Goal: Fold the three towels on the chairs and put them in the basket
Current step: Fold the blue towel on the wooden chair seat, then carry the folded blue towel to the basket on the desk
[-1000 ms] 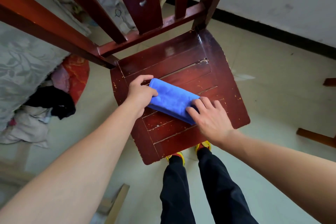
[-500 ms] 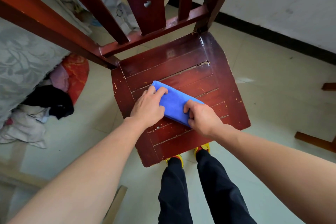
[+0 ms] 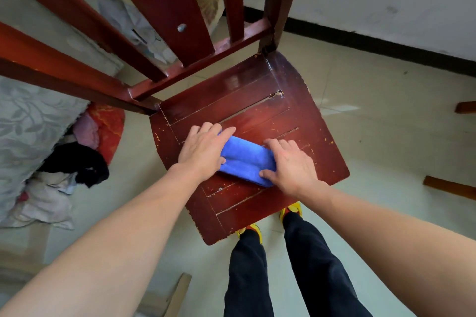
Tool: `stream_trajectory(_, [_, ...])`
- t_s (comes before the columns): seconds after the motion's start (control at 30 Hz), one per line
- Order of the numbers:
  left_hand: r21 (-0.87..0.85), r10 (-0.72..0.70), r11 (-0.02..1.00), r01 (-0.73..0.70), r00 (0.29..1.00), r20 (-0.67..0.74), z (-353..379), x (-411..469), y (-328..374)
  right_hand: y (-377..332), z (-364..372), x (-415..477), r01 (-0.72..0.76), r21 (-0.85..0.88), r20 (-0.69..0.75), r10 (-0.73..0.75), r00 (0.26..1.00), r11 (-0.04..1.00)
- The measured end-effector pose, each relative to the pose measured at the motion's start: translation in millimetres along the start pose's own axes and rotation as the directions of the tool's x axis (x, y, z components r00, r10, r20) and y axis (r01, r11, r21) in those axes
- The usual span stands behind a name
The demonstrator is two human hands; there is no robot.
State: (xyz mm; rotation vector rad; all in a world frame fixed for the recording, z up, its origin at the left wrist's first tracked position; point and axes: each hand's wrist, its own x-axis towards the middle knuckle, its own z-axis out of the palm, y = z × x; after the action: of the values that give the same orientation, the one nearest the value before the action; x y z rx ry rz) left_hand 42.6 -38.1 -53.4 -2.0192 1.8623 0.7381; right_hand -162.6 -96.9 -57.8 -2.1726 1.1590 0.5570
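Observation:
A small folded blue towel (image 3: 246, 159) lies across the middle of the dark red wooden chair seat (image 3: 296, 121). My left hand (image 3: 202, 150) rests on the towel's left end, fingers fairly straight and reaching over its far edge, thumb on the near side. My right hand (image 3: 292, 166) covers the right end the same way, thumb at the towel's near corner. Only the strip of towel between the two hands shows. No basket and no other towel is in view.
The chair's slatted back (image 3: 167, 8) rises close in front of me. A heap of clothes (image 3: 74, 165) lies on the floor at left beside patterned bedding (image 3: 28, 123). Legs of another wooden piece (image 3: 448, 185) show at right, a plank (image 3: 177, 291) near my feet.
Both hands have moved closer together along the towel, and less of it shows between them. The right hand, curled half a second ago, now lies flatter on it.

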Motion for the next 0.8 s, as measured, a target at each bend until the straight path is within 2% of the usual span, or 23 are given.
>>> stream_trajectory(0.1, [0.125, 0.028, 0.992, -0.034, 0.998, 0.051, -9, -11, 13, -5, 2, -9, 0.015, -0.072, 0.014, -0.014, 1.000, 0.997])
stream_trajectory(0.23, [0.142, 0.108, 0.983, -0.118, 0.992, 0.071, -27, -41, 23, -8, -5, -46, 0.064, -0.152, -0.119, -0.082, 0.990, 0.986])
stream_trajectory(0.33, [0.118, 0.202, 0.972, -0.203, 0.979, 0.023, -49, -62, 38, -8, -21, -81, 0.040, -0.103, -0.181, -0.058, 0.982, 0.994])
stream_trajectory(0.43, [0.212, 0.283, 0.936, -0.280, 0.959, 0.015, -80, -85, 61, -6, -43, -126, -0.015, -0.071, -0.271, -0.005, 0.962, 0.997])
stream_trajectory(0.47, [0.230, 0.324, 0.923, -0.307, 0.945, -0.036, -90, -92, 69, -5, -51, -142, -0.035, -0.067, -0.310, 0.013, 0.951, 0.997])
stream_trajectory(0.57, [0.321, 0.506, 0.831, -0.455, 0.857, -0.095, -135, -122, 107, -3, -80, -217, -0.127, -0.025, -0.453, 0.102, 0.886, 0.992])
stream_trajectory(0.7, [0.394, 0.643, 0.733, -0.554, 0.754, -0.136, -173, -149, 155, 2, -101, -289, -0.237, -0.035, -0.514, 0.186, 0.837, 0.971])
stream_trajectory(0.8, [0.460, 0.752, 0.630, -0.626, 0.639, -0.160, -200, -170, 200, 12, -116, -353, -0.347, -0.046, -0.563, 0.263, 0.784, 0.937])
